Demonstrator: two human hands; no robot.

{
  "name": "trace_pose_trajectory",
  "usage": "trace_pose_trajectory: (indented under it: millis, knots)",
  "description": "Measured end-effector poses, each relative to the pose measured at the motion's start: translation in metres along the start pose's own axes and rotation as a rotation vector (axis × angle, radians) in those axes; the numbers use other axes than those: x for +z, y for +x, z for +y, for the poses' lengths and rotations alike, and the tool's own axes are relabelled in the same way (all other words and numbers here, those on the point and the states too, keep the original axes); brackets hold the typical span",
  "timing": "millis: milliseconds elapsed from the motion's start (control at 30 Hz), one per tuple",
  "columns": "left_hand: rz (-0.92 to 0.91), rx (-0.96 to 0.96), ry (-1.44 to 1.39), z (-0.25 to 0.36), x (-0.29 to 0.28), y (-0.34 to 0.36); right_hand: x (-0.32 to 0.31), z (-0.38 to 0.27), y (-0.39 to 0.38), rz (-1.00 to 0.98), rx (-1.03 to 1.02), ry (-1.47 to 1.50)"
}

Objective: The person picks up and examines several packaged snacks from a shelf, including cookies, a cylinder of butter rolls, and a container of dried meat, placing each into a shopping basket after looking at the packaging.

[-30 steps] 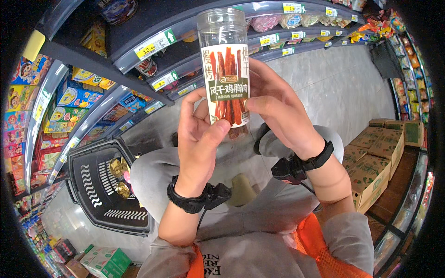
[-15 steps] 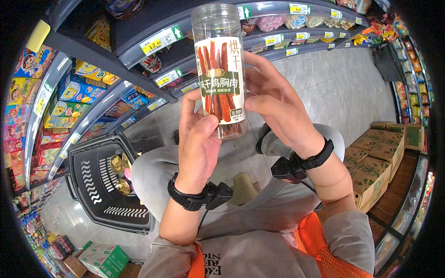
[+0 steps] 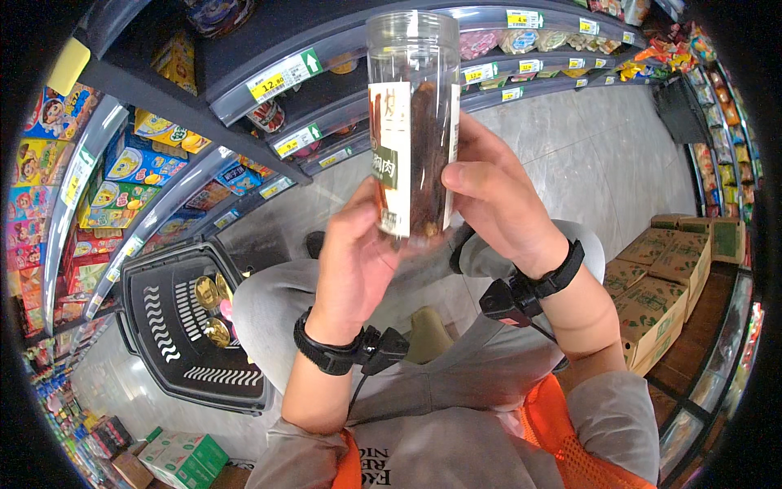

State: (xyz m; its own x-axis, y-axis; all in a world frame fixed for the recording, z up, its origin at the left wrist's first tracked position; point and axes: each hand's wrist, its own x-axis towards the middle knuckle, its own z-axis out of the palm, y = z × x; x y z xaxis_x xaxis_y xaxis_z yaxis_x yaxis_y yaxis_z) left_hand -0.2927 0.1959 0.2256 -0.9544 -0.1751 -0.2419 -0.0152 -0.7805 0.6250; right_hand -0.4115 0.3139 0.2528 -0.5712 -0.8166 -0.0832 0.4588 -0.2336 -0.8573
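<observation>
Item: one clear cylindrical jar (image 3: 436,65), with pale label (image 3: 397,122) and dark contents (image 3: 425,155). Position: raised above the lap, clear of the floor (image 3: 570,138) and apart from the shelving (image 3: 183,110); held nearly upright.

Left hand (image 3: 354,261): partly curled, set low at the jar's left side; the base appears to be supported by its fingers, which are largely hidden behind and below.

Right hand (image 3: 497,191): curled in a broad grip at the right side; the thumb is laid against the wall, the fingers are passed behind, and their full contact cannot be told.

Step in hand: judged to be a two-handed inspection, the gap between the label's edges being presented to the viewer.

Next move: should the label's front be wanted in view, a turn about the jar's long axis is called for, with pressure eased at one hand while steadiness is kept by the other; slipping of the smooth wall is to be guarded against.

Nearby: black basket (image 3: 204,354), left, gold-coloured items (image 3: 206,292) held within; brown cartons (image 3: 652,318), right.
</observation>
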Motion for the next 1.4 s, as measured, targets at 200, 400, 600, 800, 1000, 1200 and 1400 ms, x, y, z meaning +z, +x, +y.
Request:
trace_pose_trajectory:
  millis: [200,400,600,800,1000,1200,1400]
  knots:
    - [0.070,0.207,0.360,-0.011,-0.006,0.007,-0.003,0.003,0.003,0.110,-0.104,-0.286]
    - [0.067,0.270,0.337,-0.008,0.001,0.003,0.003,0.005,0.001,0.055,-0.134,-0.279]
    - [0.094,0.237,0.268,-0.008,-0.001,0.002,-0.001,0.006,0.001,-0.028,-0.137,-0.178]
    - [0.084,0.220,0.261,-0.007,-0.001,0.001,0.000,0.005,0.002,-0.043,-0.151,-0.195]
    - [0.079,0.214,0.265,-0.006,-0.001,0.000,0.001,0.003,0.001,-0.038,-0.122,-0.167]
    - [0.110,0.183,0.239,-0.005,0.003,0.000,0.002,0.004,0.001,-0.044,-0.143,-0.173]
    - [0.139,0.168,0.217,-0.002,0.009,-0.001,-0.001,0.006,0.003,-0.045,-0.154,-0.181]
